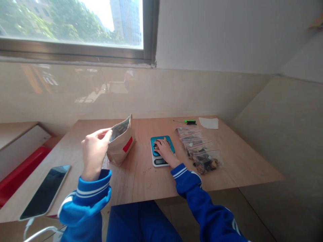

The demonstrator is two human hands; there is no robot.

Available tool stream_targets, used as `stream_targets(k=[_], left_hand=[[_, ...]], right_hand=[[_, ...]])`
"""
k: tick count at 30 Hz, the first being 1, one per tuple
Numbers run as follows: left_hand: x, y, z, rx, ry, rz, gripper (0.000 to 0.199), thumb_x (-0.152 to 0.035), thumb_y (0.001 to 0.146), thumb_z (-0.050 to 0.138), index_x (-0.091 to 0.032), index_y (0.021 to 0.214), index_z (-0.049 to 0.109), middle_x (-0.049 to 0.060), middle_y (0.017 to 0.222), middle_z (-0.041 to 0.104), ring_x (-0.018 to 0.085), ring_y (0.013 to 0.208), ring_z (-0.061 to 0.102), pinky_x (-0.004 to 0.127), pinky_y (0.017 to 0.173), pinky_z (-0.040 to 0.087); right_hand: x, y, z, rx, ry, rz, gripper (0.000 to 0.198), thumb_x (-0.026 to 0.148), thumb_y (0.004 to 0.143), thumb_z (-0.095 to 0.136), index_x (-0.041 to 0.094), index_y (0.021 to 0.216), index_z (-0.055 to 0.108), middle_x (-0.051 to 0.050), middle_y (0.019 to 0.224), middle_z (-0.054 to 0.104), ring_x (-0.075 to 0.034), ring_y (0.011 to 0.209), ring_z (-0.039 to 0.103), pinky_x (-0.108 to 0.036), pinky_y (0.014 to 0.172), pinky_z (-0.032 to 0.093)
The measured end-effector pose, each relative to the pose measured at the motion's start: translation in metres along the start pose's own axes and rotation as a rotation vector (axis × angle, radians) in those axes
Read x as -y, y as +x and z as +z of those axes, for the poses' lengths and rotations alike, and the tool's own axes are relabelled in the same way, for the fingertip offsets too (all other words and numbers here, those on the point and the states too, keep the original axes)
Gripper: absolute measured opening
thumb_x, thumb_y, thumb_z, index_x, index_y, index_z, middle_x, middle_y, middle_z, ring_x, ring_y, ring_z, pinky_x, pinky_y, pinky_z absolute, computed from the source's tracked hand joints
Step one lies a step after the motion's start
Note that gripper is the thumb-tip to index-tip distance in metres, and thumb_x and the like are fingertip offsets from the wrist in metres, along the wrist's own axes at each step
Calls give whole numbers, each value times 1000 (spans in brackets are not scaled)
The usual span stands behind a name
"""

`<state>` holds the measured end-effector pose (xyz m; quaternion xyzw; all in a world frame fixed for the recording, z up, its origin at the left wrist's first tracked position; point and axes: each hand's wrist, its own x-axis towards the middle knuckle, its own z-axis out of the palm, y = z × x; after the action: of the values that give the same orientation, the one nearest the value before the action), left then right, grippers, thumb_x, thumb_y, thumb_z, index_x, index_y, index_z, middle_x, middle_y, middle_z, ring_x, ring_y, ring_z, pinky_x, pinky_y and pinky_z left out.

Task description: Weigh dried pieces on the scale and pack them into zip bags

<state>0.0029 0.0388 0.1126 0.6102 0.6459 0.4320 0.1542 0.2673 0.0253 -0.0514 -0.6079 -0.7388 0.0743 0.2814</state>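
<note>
Sleeves [85,201]: blue, striped
Left hand [94,153]: pinching bag [120,148] by rim
Right hand [165,152]: over pieces [165,138] on scale [153,159], cannot tell if gripping
Bag: left of scale, open
Pouches [198,149]: right of scale

An open brown bag [118,149] stands beside a blue-topped scale [155,154] bearing brown pieces [155,147].

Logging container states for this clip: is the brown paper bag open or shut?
Open. The paper bag gapes at the top, showing its silvery lining; the left hand holds its edge.
</note>
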Motion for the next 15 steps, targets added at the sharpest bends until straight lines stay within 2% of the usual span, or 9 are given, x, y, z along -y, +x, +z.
stream_targets(k=[3, 8, 12, 15], left_hand=[[-1, -1, 0, 6, 1, -9, 30, -41, 79, 60, -19, 90, 76, 9, 88, 77, 24, 85, 70, 35, 81, 51], [0, 1, 2, 10, 8, 8, 31, -44, 80, 61, -19, 90, 76, 9, 89, 77, 24, 86, 69, 35, 82, 50], [0, 5, 7, -34, -71, 49, 42, -54, 82, 58, -19, 101, 73, 8, 94, 76, 23, 87, 69, 34, 81, 51], [4, 3, 12, -119, -119, 113, 52, -57, 85, 54, -15, 113, 66, 12, 108, 72, 24, 99, 67, 35, 88, 50]], right_hand=[[-1, 0, -3, 23, -51, 19, 36, 23, 88, 60, 14, 123, 57, -18, 133, 54, -32, 130, 43, -56, 111, 27], [-1, -4, -12, 111, -124, 104, 58, 41, 89, 59, 16, 140, 45, -19, 150, 37, -38, 140, 27, -64, 111, 18], [-3, -4, -25, 83, -52, 159, 51, 45, 94, 48, 21, 139, 48, -17, 149, 40, -35, 141, 28, -60, 110, 24], [-9, -9, -40, -11, 1, 175, 46, 42, 97, 42, 21, 136, 51, -16, 143, 46, -30, 137, 36, -52, 110, 30]])
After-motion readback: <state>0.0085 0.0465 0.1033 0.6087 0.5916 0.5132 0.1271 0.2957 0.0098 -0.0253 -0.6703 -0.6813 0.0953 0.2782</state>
